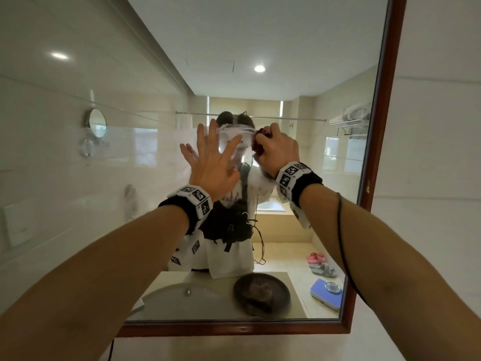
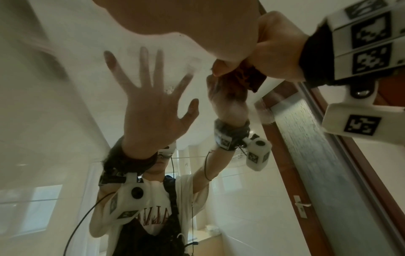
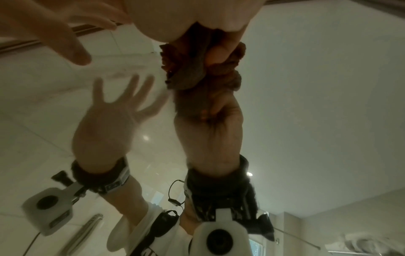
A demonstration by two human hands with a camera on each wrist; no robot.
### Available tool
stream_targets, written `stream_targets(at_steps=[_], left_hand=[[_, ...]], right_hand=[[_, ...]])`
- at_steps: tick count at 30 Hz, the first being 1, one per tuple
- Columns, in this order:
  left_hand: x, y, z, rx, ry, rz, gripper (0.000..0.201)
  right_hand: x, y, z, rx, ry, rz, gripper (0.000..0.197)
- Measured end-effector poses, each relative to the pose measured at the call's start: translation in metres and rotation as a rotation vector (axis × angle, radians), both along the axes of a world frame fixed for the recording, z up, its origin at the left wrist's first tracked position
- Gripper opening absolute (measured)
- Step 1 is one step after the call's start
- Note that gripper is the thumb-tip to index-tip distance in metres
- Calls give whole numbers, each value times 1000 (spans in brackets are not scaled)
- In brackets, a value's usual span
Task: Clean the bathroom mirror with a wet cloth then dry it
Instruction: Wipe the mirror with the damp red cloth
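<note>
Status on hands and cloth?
Left hand open, fingers spread at the mirror. Right hand grips dark red cloth against glass. Nothing in the way.

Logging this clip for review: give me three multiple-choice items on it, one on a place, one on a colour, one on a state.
1. Where is the cloth?
A. on the sink
B. in the right hand, at the mirror
C. on the towel rack

2. What colour is the mirror's frame?
A. white
B. black
C. reddish brown

3. How is the left hand?
A. fingers spread
B. clenched
C. gripping a bottle

Answers: 1 B, the fingers bunch it against the glass; 2 C, the wooden edge shows it; 3 A, the splayed fingers hold nothing.
</note>
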State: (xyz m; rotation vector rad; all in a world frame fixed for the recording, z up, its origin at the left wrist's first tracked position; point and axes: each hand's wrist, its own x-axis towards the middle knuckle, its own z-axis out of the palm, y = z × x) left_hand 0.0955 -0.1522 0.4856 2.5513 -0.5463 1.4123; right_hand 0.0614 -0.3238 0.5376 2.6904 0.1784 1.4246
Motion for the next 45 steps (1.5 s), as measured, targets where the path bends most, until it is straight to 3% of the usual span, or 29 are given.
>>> stream_targets(at_steps=[4,9,14,18,25,32,36,45], left_hand=[[-3,0,0,21,20,32,79],[-10,1,2,24,16,81,83],[-18,14,2,30,37,112,78],[-25,19,-3,16,82,111,77],[-30,13,-20,27,133,95,81],[-26,-13,-15,26,143,75,78],[-28,-26,-12,37,141,69,78],[-19,-49,-11,52,106,56,80]], right_hand=[[-10,-37,9,165,-29,5,29],[-36,-71,15,365,-77,-13,60],[-31,-58,7,516,-128,6,62],[-10,-25,-17,351,-51,-13,39],[-1,1,-71,132,-62,148,56],[6,-33,-64,106,-16,172,33],[-2,-54,-54,-106,12,33,30],[-35,-137,-20,149,-10,-166,36]])
